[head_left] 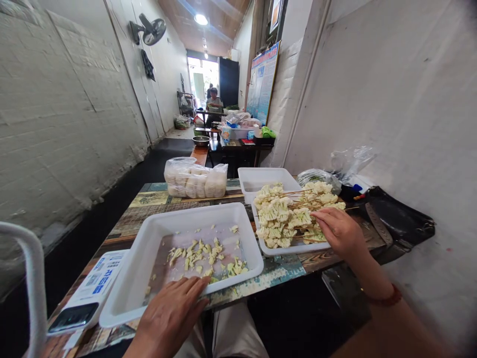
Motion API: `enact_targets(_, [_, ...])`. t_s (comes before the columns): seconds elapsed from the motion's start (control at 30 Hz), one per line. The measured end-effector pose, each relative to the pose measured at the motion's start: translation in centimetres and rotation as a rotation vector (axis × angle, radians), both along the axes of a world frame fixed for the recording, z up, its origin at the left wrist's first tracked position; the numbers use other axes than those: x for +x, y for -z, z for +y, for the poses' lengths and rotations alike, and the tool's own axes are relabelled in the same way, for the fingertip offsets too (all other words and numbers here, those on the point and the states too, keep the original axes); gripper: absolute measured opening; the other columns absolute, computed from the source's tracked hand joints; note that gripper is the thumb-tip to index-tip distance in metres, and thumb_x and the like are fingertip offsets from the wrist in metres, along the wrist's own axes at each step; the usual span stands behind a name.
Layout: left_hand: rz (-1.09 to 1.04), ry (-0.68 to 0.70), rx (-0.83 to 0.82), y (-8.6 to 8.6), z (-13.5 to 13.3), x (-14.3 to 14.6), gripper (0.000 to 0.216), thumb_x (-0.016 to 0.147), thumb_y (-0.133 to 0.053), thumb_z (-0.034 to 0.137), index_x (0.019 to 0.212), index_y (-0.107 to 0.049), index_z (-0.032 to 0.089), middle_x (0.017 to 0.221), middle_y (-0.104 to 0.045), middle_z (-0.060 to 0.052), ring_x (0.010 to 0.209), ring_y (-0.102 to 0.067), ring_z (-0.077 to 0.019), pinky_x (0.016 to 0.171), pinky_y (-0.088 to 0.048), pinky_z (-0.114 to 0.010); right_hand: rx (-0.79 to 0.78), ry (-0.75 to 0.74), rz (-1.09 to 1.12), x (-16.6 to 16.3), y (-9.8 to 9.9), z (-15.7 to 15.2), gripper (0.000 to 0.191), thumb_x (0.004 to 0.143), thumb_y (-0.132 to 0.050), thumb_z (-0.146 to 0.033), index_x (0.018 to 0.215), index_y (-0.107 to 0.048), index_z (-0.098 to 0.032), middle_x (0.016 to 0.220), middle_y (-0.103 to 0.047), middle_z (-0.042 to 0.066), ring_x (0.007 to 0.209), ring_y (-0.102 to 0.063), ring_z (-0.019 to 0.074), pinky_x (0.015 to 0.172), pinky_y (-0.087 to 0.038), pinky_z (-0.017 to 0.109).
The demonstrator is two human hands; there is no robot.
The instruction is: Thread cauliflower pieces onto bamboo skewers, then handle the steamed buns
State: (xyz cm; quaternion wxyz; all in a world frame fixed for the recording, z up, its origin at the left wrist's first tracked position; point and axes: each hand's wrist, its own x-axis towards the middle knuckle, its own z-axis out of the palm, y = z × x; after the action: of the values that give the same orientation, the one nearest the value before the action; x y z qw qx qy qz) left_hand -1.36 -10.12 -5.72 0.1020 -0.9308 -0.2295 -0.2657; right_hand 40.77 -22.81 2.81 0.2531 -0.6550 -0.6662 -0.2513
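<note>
My left hand (172, 311) lies flat with fingers stretched out on the near rim of a white tray (149, 238) that holds scattered small cauliflower pieces (208, 256). My right hand (337, 229) rests on a pile of cauliflower skewers (288, 214) stacked on a second white tray (294, 247) to the right. Its fingers are curled down onto the skewers; whether they grip one is hidden.
A third white tray (261, 178) and a plastic bag of white pieces (196, 180) stand further back. A phone (72, 317) on a white box lies at the near left. A black bag (395, 219) sits at the right by the wall. A person sits at a far table (213, 107).
</note>
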Motion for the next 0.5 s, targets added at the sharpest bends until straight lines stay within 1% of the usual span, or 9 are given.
enact_targets(0.07, [-0.004,0.003,0.001,-0.3,-0.1,0.1,0.027,0.091,-0.048,0.035,0.109,-0.065,0.024,0.093,-0.073,-0.003,0.083,-0.068,-0.0174,0.074,-0.049,-0.026,-0.013,0.06,-0.007,0.6,0.1,0.2,0.023,0.093,-0.049,-0.021,0.106,-0.068,-0.015,0.101,-0.067,0.009,0.095,-0.06,0.0236,0.087,-0.048,0.038])
enact_targets(0.13, [-0.004,0.002,-0.008,-0.7,-0.2,0.3,0.026,0.092,-0.048,0.034,0.108,-0.065,0.024,0.092,-0.073,-0.003,0.081,-0.068,-0.017,0.072,-0.049,-0.026,-0.063,0.125,-0.024,1.4,0.2,0.3,0.022,0.092,-0.051,-0.022,0.104,-0.068,-0.015,0.101,-0.067,0.01,0.094,-0.06,0.0246,0.086,-0.047,0.038])
enact_targets(0.2, [0.006,-0.002,-0.018,-0.9,-0.2,0.3,0.026,0.092,-0.047,0.034,0.108,-0.065,0.025,0.092,-0.073,-0.003,0.082,-0.068,-0.0172,0.072,-0.05,-0.026,-0.133,0.159,-0.047,2.0,0.2,0.5,0.02,0.091,-0.053,-0.024,0.101,-0.069,-0.016,0.1,-0.068,0.009,0.091,-0.06,0.025,0.084,-0.047,0.038])
enact_targets(0.27, [0.023,-0.006,-0.022,-1.0,-0.3,0.3,0.026,0.092,-0.048,0.035,0.108,-0.065,0.025,0.093,-0.073,-0.003,0.082,-0.069,-0.0176,0.072,-0.05,-0.027,-0.172,0.176,-0.065,2.4,0.3,0.7,0.018,0.091,-0.053,-0.025,0.096,-0.069,-0.018,0.097,-0.069,0.008,0.089,-0.06,0.0245,0.082,-0.046,0.038])
enact_targets(0.33, [0.027,-0.006,-0.012,-0.9,-0.3,0.3,0.027,0.092,-0.048,0.035,0.11,-0.065,0.025,0.094,-0.073,-0.003,0.084,-0.069,-0.0181,0.073,-0.05,-0.027,-0.159,0.183,-0.072,2.5,0.3,0.9,0.017,0.092,-0.053,-0.026,0.091,-0.069,-0.019,0.094,-0.069,0.008,0.086,-0.059,0.0238,0.08,-0.045,0.037])
enact_targets(0.4, [0.014,-0.003,0.003,-0.8,-0.3,0.2,0.027,0.092,-0.047,0.034,0.11,-0.064,0.024,0.094,-0.073,-0.004,0.084,-0.069,-0.0181,0.074,-0.05,-0.027,-0.127,0.154,-0.056,2.4,0.1,1.0,0.019,0.093,-0.051,-0.027,0.087,-0.068,-0.02,0.093,-0.069,0.007,0.085,-0.059,0.0233,0.08,-0.045,0.036])
enact_targets(0.5, [0.014,-0.003,0.0,-0.7,-0.2,0.3,0.026,0.092,-0.048,0.034,0.109,-0.065,0.024,0.094,-0.073,-0.004,0.084,-0.069,-0.0176,0.075,-0.05,-0.027,-0.054,0.087,-0.011,2.6,-0.3,0.5,0.021,0.095,-0.049,-0.028,0.09,-0.068,-0.02,0.095,-0.069,0.008,0.09,-0.059,0.0235,0.083,-0.045,0.036])
